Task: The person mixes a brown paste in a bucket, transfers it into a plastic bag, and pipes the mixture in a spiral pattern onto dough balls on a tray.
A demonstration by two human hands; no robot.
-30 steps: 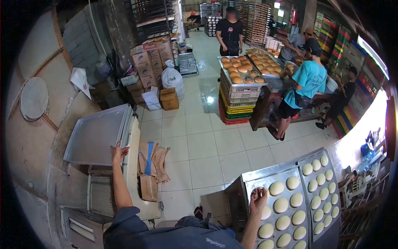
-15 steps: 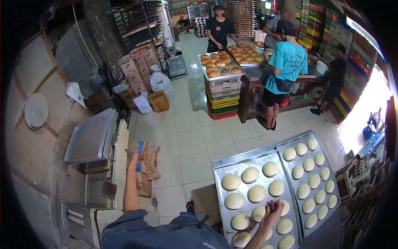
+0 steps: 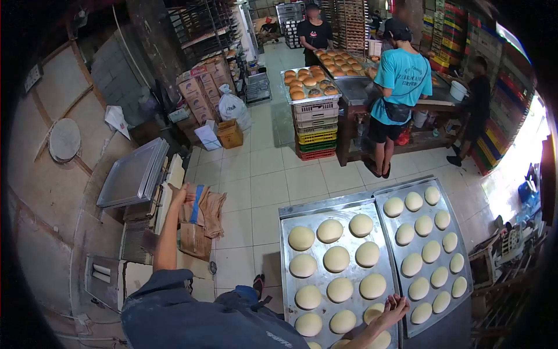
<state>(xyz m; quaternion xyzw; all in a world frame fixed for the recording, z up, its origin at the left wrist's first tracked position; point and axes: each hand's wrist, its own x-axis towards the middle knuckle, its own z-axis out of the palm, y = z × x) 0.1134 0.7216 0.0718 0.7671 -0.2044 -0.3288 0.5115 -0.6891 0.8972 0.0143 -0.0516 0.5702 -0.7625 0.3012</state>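
My left hand (image 3: 182, 195) is stretched out on the left with its fingers apart, beside brown cloth or paper (image 3: 211, 210) with a blue strip (image 3: 197, 203), above a cardboard box (image 3: 195, 240). Nothing shows in that hand. On the right, my right hand (image 3: 395, 308) hovers over the edge of a metal tray (image 3: 317, 216), its fingers loosely bent and apart, holding nothing. Pale round dough pieces (image 3: 336, 259) lie in rows on this tray. A second tray (image 3: 400, 288) beside it also bears several dough pieces (image 3: 430, 251).
Empty metal trays (image 3: 135, 174) lean at the left. Ahead, browned buns (image 3: 308, 81) sit on stacked crates (image 3: 316, 125). A person in a turquoise shirt (image 3: 404, 75) stands at a workbench (image 3: 354, 92); other people are around it. Boxes (image 3: 197, 96) stand behind on the left.
The view has shifted, and the near trays appear farther left. My left hand has moved up and away from the blue strip. My right hand is now nearer the gap between the trays.
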